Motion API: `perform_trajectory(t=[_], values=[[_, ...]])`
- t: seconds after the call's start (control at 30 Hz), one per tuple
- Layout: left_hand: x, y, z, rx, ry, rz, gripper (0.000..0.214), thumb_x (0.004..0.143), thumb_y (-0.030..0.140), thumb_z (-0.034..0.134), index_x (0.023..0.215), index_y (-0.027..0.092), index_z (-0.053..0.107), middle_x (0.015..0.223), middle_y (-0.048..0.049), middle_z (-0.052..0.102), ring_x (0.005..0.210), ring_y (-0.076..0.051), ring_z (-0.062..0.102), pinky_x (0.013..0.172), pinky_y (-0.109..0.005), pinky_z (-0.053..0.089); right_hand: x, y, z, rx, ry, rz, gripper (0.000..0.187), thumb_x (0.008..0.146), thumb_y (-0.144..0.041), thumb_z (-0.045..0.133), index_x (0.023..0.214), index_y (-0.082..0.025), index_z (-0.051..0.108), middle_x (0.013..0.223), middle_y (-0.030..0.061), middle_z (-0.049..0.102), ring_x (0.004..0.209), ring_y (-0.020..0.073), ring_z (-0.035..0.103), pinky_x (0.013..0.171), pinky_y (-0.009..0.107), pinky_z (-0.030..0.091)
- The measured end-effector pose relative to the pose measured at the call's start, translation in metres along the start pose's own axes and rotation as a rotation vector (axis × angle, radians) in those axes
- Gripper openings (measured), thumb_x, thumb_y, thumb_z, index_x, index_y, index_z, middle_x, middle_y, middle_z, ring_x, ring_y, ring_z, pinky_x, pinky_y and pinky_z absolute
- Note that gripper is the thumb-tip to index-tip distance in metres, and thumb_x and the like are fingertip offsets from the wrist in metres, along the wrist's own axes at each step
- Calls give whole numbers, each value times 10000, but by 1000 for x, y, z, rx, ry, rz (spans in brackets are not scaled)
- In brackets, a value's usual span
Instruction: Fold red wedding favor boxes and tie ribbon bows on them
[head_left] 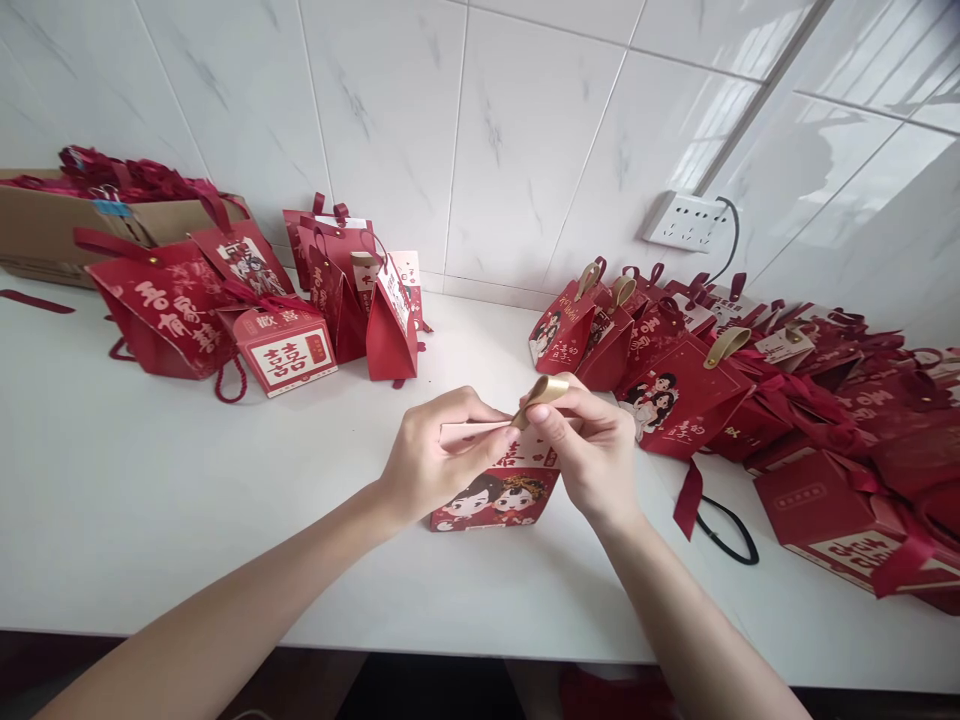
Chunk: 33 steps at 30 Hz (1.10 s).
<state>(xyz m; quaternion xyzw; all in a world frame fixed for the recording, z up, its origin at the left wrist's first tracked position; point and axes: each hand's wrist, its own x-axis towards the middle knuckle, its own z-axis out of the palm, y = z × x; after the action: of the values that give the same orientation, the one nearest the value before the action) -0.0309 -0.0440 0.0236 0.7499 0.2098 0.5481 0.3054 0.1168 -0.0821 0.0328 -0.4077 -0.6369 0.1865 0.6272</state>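
Observation:
A small red gift box (496,498) printed with a cartoon bride and groom stands on the white table (150,500) in front of me. My left hand (435,460) is closed on the box's upper left edge, pinching the top flap. My right hand (592,450) pinches the box's gold loop handle (541,393) at the top, between thumb and forefinger. Both hands meet over the top of the box.
A heap of finished red boxes with gold handles (675,380) fills the right side of the table. More red bags (300,310) stand at the back left beside a cardboard carton (45,225). A black hair band (727,535) and a wall socket (686,220) are at right.

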Motion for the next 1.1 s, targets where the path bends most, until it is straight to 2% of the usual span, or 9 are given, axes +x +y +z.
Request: perform_trajectory(t=[0.13,0.23,0.43,0.5,0.57,0.63,0.73,0.9,1.1], values=[[-1,-5,0,94,178,-47,80,780,213,626,714,168,620,645,7,611,610,-100,581,572,-197,474,-1,0,1,-207,89,-154,201,793,-265,651,989,-257,606,998,60,581,967,211,545,821,382,469],[-1,-9,0,123,321,-135,109,832,274,569,814,174,610,737,-6,612,722,-120,601,667,-217,492,-4,4,5,-424,118,-232,151,817,-258,613,961,-239,571,950,70,547,953,216,537,844,397,464],[-8,-18,0,-3,-102,19,455,919,425,300,1187,169,564,1203,-122,543,1117,-243,535,910,-366,477,-6,11,7,-276,-171,106,599,754,-506,634,1224,-184,451,1156,127,553,1047,255,554,866,403,483],[-9,-19,-2,-17,-209,142,460,926,395,267,1150,156,591,1212,-130,550,1088,-243,555,885,-376,491,-1,10,1,-212,-178,196,546,757,-493,635,1192,-194,495,1095,92,602,980,236,589,830,366,491],[-8,-19,-5,55,-153,253,342,908,320,353,1036,170,632,1130,-113,594,1013,-221,586,833,-364,508,6,7,-7,-184,-170,233,350,797,-441,604,1050,-200,599,1025,60,634,937,209,600,811,320,483],[-2,-19,-10,165,62,289,198,847,255,482,959,187,631,1055,-91,604,988,-209,579,811,-353,505,11,3,-14,-136,-155,291,242,814,-410,586,887,-190,656,953,46,649,867,181,605,749,276,481],[9,-17,-20,168,234,143,228,755,275,617,966,189,602,1034,-78,587,964,-198,567,794,-330,496,13,-1,-16,-19,-150,440,253,774,-417,625,794,-168,665,827,42,639,681,137,581,567,229,451],[23,-12,-31,-218,-78,-299,189,745,338,645,818,165,629,807,-34,656,744,-143,623,656,-256,513,10,-7,-13,65,-309,527,248,736,-393,663,733,-146,637,702,18,579,573,92,506,467,192,373],[24,-7,-34,-471,-216,-408,143,728,301,677,688,164,688,1013,-59,687,856,-167,651,732,-272,534,10,-12,-14,111,-437,617,233,746,-357,642,681,-140,587,564,-29,478,469,51,391,422,181,278]])
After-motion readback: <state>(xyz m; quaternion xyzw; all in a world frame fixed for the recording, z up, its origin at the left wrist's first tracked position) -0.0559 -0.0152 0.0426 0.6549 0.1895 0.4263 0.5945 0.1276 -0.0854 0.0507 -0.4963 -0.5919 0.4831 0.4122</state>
